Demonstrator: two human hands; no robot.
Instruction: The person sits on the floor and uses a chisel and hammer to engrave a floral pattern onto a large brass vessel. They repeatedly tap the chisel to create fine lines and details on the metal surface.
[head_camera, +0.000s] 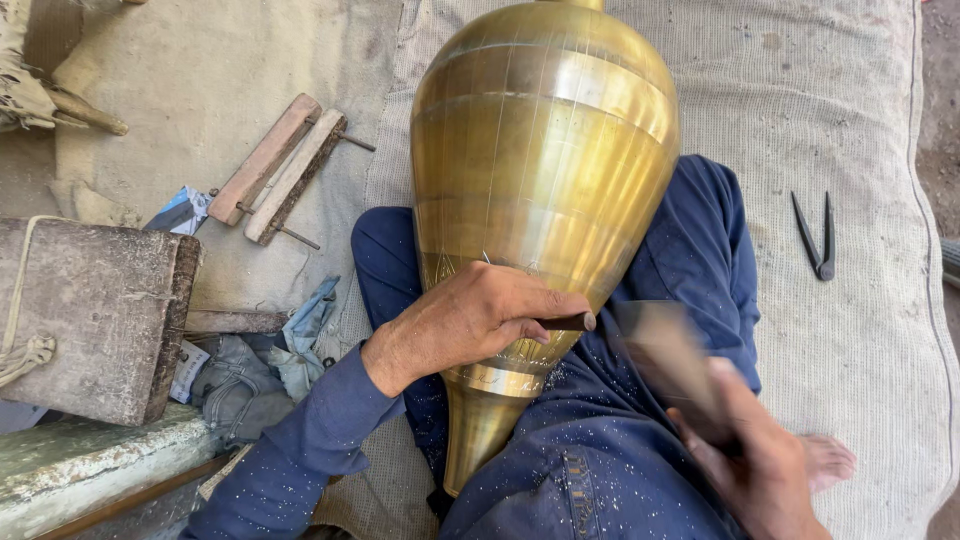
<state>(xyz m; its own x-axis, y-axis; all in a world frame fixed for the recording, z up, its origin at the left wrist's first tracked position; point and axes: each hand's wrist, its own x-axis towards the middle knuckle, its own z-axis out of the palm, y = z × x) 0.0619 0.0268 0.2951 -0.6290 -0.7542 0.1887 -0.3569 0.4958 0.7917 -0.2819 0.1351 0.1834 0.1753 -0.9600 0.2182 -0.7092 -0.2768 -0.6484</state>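
Large brass vase (545, 180) lying across lap, on dark blue trousers (600, 450), over woven mat (850, 120). Left hand (470, 320) resting on vase, fingers closed around small chisel (568, 323). Right hand (760, 460) clamped on blurred wooden mallet (670, 355). Dividers (815, 235) on mat, well apart.

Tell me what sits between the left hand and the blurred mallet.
In the head view, only the dark chisel pinched by the left hand, its end toward the mallet; behind it, brass vase.

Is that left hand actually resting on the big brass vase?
Touching. The head view shows the left hand lying flat against the brass vase, no gap visible.
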